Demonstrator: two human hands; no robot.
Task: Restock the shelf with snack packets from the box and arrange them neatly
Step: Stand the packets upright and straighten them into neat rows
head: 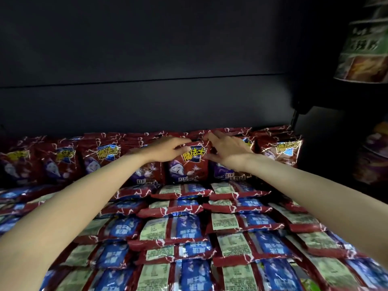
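Observation:
A row of upright red snack packets with a wizard picture stands along the back of the shelf. My left hand (168, 149) pinches the top left corner of the middle upright packet (189, 164). My right hand (226, 150) grips that packet's top right corner, its fingers reaching over the top edge. In front of the row lie several columns of flat packets (178, 229), backs up, showing blue and pale green panels. The box is not in view.
The dark back wall of the shelf (147, 101) rises behind the row. At the right a dark shelf upright (296, 114) stands beside other snack packs (365, 51), dimly lit.

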